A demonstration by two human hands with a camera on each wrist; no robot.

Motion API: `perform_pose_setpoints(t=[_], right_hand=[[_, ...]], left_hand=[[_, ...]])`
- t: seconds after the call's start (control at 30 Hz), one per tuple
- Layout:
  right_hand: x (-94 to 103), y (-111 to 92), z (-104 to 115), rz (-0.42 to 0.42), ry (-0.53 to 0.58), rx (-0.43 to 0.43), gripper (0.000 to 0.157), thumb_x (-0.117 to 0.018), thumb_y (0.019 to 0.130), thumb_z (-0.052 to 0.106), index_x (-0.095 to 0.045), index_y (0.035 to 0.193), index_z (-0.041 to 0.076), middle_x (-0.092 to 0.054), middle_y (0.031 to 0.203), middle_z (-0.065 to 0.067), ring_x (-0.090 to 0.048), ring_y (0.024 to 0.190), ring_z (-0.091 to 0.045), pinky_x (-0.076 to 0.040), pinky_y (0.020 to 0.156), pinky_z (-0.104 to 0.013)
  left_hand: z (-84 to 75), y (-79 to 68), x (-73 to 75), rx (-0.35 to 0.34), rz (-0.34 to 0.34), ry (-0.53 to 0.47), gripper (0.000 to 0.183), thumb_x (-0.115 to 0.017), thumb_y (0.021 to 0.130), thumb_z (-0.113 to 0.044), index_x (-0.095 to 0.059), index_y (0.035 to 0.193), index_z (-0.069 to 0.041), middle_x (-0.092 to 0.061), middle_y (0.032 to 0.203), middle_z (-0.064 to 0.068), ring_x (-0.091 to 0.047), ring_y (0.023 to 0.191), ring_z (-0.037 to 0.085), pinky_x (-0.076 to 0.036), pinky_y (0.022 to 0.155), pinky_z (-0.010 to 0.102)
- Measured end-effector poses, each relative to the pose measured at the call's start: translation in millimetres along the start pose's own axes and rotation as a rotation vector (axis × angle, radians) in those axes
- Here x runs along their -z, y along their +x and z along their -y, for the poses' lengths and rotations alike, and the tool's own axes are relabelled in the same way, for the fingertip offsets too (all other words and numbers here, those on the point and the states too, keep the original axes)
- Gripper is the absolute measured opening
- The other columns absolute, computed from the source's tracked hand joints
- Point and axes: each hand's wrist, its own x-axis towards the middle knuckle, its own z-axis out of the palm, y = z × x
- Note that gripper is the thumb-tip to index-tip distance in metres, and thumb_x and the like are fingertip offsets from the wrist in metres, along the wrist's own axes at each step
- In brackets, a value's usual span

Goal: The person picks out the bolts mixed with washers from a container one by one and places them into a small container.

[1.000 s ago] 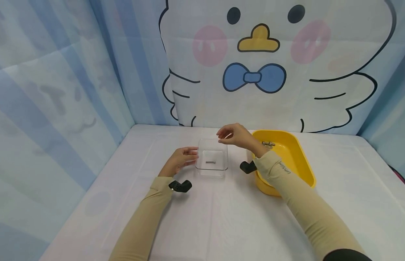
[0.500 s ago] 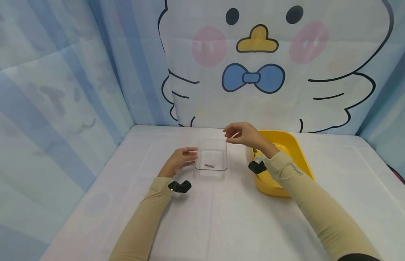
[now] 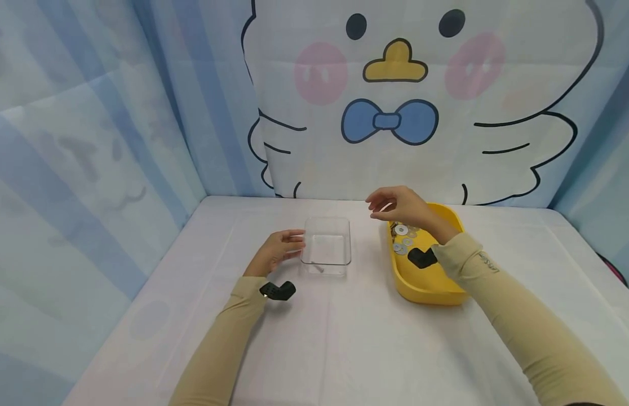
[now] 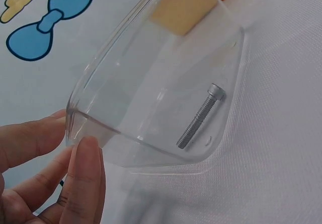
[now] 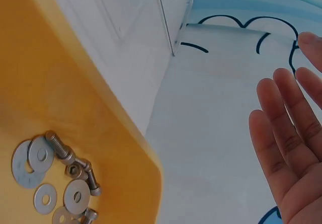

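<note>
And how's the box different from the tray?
The box is see-through; the tray is yellow.
The box is smaller than the tray.
The box has one bolt inside; the tray has several bolts and washers.
Both have rounded corners.

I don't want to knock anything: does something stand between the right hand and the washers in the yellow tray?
Only the wall of the yellow tray, it seems: in the right wrist view it runs between the right hand and the washers. Nothing else visible blocks the way; the clear box stands aside.
</note>
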Motion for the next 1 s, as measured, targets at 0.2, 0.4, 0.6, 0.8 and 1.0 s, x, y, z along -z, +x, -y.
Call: perform_pose_setpoints(t=[0.2, 0.4, 0.6, 0.8, 1.0], right_hand=[[9.2, -8.2, -8.1, 0.005, -0.038, -0.036, 0.032, -0.068, 0.085, 0.01, -0.062, 0.116, 0.003, -0.066, 0.105, -0.017, -0.064, 0.094, -0.026, -0.056, 0.088, -0.041], [14.9, -16.1, -16.9, 0.03, -0.035, -0.055, 0.031, -0.068, 0.085, 0.008, -0.062, 0.115, 0.0, -0.066, 0.102, -0.016, -0.064, 0.092, -0.026, -0.056, 0.088, -0.041], [16.3, -21.4, -27.5, 0.036, -0.053, -0.095, 0.031, -0.067, 0.086, 0.009, -0.062, 0.115, 0.0, -0.066, 0.105, -0.016, -0.062, 0.095, -0.025, -0.056, 0.088, -0.041], [14.2, -24.6, -39.7, 0.038, -0.061, -0.121, 0.031, -0.067, 0.087, 0.011, -0.062, 0.115, -0.001, -0.067, 0.106, -0.017, -0.062, 0.095, -0.026, -0.056, 0.086, -0.04], [7.6, -26.8, -56.3, 0.038, -0.081, -0.124, 0.029, -0.067, 0.086, 0.012, -0.063, 0.112, -0.001, -0.068, 0.103, -0.015, -0.062, 0.094, -0.025, -0.055, 0.085, -0.04]], left_hand=[[0.6, 0.8, 0.8, -0.009, 0.0, -0.006, 0.047, -0.061, 0.089, -0.001, -0.05, 0.134, -0.005, -0.054, 0.124, 0.015, -0.057, 0.107, 0.019, -0.048, 0.102, 0.038], [1.7, 1.4, 1.5, -0.001, -0.005, -0.003, 0.046, -0.061, 0.089, -0.001, -0.051, 0.133, -0.006, -0.055, 0.12, 0.011, -0.057, 0.108, 0.02, -0.048, 0.101, 0.036], [1.7, 1.2, 1.9, 0.005, -0.007, -0.003, 0.046, -0.062, 0.089, -0.001, -0.051, 0.134, -0.007, -0.055, 0.124, 0.013, -0.057, 0.11, 0.021, -0.048, 0.102, 0.036], [0.2, -1.1, 1.8, 0.011, -0.007, -0.003, 0.046, -0.062, 0.089, -0.002, -0.051, 0.134, -0.006, -0.054, 0.127, 0.015, -0.056, 0.114, 0.024, -0.047, 0.103, 0.037], [-0.5, -1.7, 1.5, 0.005, 0.007, 0.0, 0.047, -0.061, 0.089, -0.002, -0.049, 0.135, -0.006, -0.052, 0.131, 0.017, -0.054, 0.118, 0.026, -0.046, 0.104, 0.037]])
